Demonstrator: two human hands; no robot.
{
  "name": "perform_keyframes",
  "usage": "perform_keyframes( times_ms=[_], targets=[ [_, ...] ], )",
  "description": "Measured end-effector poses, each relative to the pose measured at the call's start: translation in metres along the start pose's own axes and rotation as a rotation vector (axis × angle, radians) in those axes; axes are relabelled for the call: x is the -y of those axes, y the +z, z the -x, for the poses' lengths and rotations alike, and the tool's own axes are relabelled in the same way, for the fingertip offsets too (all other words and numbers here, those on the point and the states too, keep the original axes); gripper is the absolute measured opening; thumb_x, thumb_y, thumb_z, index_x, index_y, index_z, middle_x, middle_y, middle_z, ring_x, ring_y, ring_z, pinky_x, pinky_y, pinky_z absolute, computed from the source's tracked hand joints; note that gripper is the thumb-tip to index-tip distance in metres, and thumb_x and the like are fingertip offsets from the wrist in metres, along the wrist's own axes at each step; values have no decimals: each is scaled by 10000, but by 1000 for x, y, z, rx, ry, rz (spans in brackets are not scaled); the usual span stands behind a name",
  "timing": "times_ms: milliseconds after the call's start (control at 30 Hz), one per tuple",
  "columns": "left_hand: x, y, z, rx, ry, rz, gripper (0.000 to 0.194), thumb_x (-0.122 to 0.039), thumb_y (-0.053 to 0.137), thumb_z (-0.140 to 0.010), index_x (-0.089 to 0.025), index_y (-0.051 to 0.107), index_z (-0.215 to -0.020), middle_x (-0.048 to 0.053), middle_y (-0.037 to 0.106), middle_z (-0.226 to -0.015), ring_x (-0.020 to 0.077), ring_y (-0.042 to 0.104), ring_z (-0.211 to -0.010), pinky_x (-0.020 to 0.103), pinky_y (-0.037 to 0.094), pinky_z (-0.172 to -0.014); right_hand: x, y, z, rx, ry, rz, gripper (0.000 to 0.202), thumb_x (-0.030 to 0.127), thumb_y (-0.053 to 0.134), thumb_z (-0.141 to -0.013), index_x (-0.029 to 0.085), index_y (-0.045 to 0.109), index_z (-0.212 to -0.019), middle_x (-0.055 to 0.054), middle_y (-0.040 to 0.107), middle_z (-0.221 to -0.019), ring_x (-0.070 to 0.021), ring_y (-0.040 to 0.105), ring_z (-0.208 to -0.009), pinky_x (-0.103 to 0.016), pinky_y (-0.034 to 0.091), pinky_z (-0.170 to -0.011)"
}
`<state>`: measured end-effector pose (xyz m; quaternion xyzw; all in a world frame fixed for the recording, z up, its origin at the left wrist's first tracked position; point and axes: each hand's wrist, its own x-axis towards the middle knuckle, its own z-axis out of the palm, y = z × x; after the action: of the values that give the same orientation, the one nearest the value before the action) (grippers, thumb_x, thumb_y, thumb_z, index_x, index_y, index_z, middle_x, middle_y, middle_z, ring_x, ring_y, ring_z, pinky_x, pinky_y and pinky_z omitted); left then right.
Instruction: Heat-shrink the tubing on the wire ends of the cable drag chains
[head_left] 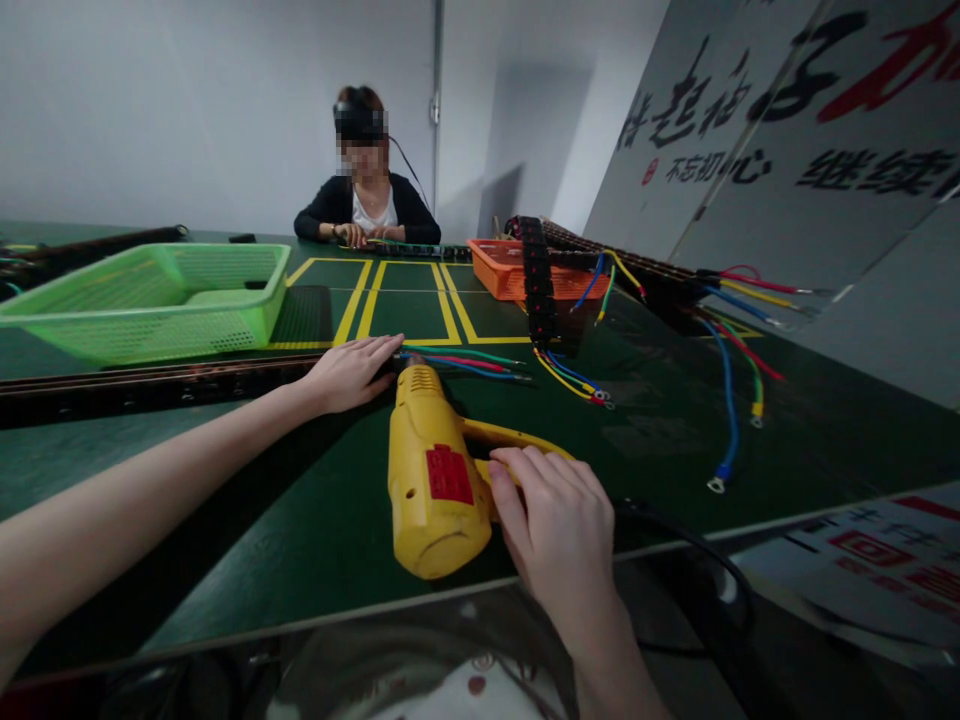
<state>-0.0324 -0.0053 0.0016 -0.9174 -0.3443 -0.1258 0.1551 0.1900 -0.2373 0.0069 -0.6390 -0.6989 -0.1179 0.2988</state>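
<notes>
A yellow heat gun [431, 480] with a red label lies on its side near the table's front edge, its nozzle pointing away from me. My right hand [551, 500] is wrapped round its handle. Beyond the nozzle, my left hand [356, 373] rests on the end of a long black cable chain [187, 378], its fingers closed over the spot where the wires come out. Green, red and blue wires [480, 366] with metal tips stretch to the right from that end. The nozzle tip is close to my left fingers and the wires.
A green basket [150, 320] stands at the left, an orange basket [499, 275] at the back. More cable chains [537, 285] with coloured wires [727, 400] lie at the right. Across the table [322, 545] sits a person [367, 190] wearing a headset, hands on another chain.
</notes>
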Motion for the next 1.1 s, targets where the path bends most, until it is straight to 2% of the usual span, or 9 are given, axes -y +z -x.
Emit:
perform_keyframes(
  times_ms=[133,233,433,600,767,1100],
  targets=[
    [1,-2,-1,64,-22,-7,617,-417,280,-953,-89,253,-1475,145,427,-1454,266,470,-1285,375,383,-1056,6,-5,-8,121,-47,-23,369,347,300,-1001,199,635,-964,-42,691,-914,-203,610,-847,-309,319,-731],
    [1,-3,-2,73,-28,-7,616,-420,272,-959,-94,246,-1480,134,404,-1473,260,460,-1296,364,378,-1064,11,-6,-15,180,-119,-41,395,296,252,-1010,203,621,-905,-28,694,-886,-184,619,-821,-296,312,-708],
    [-1,-3,0,63,-39,4,605,-429,270,-962,-130,245,-1487,108,407,-1476,250,463,-1295,363,392,-1057,5,-3,-17,119,-61,-17,407,374,295,-1009,220,549,-731,8,646,-691,-167,599,-673,-293,269,-632],
    [-5,-6,1,27,-57,9,583,-416,338,-935,-160,320,-1459,100,481,-1419,260,508,-1246,377,432,-1018,-11,-6,-16,83,-33,-2,407,403,325,-998,235,559,-711,26,645,-668,-155,593,-647,-273,284,-611],
    [-8,-8,2,-4,-91,44,520,-402,328,-936,-184,407,-1401,92,537,-1352,248,560,-1181,360,481,-941,-34,-14,-13,66,-11,33,427,424,322,-990,247,643,-771,14,694,-721,-169,618,-659,-271,320,-594],
    [-6,-8,2,4,-67,70,487,-352,282,-951,-184,390,-1395,99,544,-1327,251,566,-1154,368,484,-913,-93,-37,-3,-15,31,106,550,496,277,-971,246,733,-794,-47,745,-781,-203,667,-642,-291,420,-560]
  ],
)
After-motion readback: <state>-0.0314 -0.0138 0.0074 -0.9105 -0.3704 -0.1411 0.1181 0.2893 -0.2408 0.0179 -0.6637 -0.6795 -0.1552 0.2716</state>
